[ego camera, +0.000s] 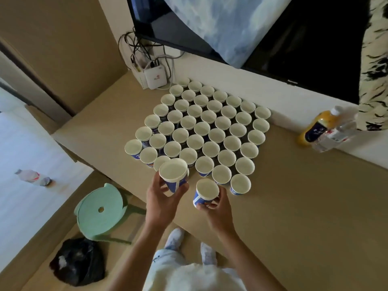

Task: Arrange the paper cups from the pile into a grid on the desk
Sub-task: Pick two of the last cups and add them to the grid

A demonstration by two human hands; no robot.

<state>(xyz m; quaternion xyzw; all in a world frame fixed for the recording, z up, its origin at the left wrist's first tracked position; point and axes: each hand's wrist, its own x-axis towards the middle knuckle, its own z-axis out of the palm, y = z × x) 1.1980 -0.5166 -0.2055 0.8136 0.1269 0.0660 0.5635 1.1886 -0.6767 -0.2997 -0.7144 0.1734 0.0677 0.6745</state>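
- Both grips sit closest: the left grip (165,196) curls round a raised cup (173,175) at its lower wall, and the right grip (218,208) pinches a second cup (206,192) near its base, at the grid's near edge.
- Cups look light, thin-walled and easily crushed, so a gentle hold low on the side wall suits them.
- Beyond, the grid (201,127) of upright cups stands on the surface (294,196), rims nearly touching; a nudge could topple neighbours.

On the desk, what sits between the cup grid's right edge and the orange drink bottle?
Nothing: in the head view, only bare desk separates the cup grid from the orange drink bottle.
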